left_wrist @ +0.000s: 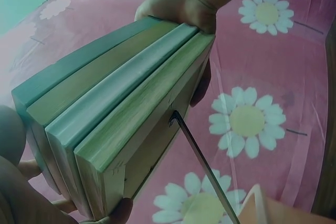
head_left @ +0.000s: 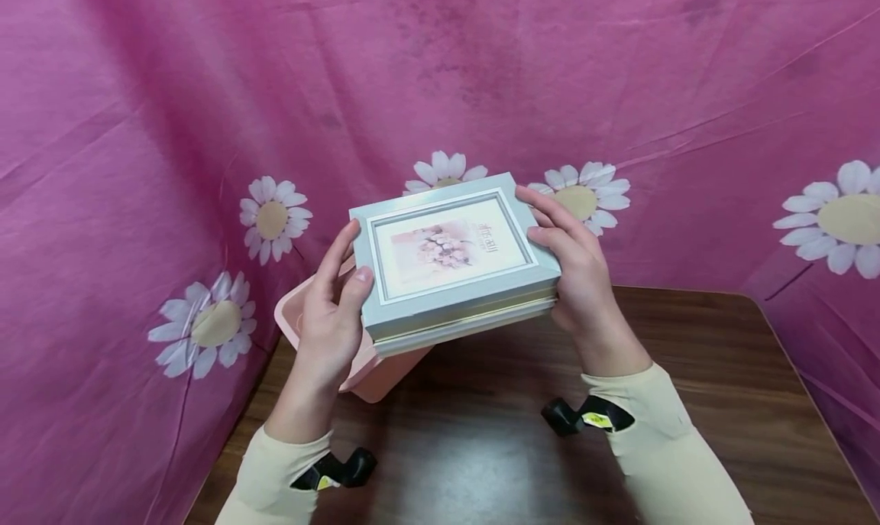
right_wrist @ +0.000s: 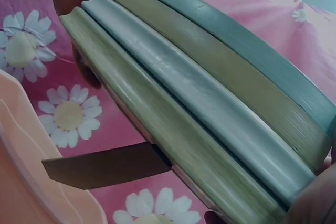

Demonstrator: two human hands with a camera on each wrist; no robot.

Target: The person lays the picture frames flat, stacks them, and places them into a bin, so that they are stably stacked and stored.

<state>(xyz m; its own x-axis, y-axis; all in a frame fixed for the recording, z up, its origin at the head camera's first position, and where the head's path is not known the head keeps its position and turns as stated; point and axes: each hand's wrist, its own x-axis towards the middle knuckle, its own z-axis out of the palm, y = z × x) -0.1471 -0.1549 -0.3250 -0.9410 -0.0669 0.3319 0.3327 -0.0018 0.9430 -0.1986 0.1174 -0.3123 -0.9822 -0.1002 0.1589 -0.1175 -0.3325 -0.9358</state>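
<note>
Both hands hold up a stack of several picture frames [head_left: 454,242] above the table, tilted. The top one is pale blue-grey with a white inner border and a pink flower print. My left hand [head_left: 331,322] grips the left end, thumb on the top edge. At the right end my right hand [head_left: 580,277] grips with its thumb on top and fingers at the far side and below. In the left wrist view, edges of blue-grey, tan and greenish frames [left_wrist: 142,93] lie together. A thin stand leg [right_wrist: 107,166] sticks out from the bottom frame's back.
A pink plastic bin [head_left: 378,380] stands on the dark wooden table [head_left: 674,403], partly hidden below the stack and left hand. Pink cloth [head_left: 344,66] with white daisies hangs at the back and sides. Each wrist wears a black camera mount [head_left: 577,416].
</note>
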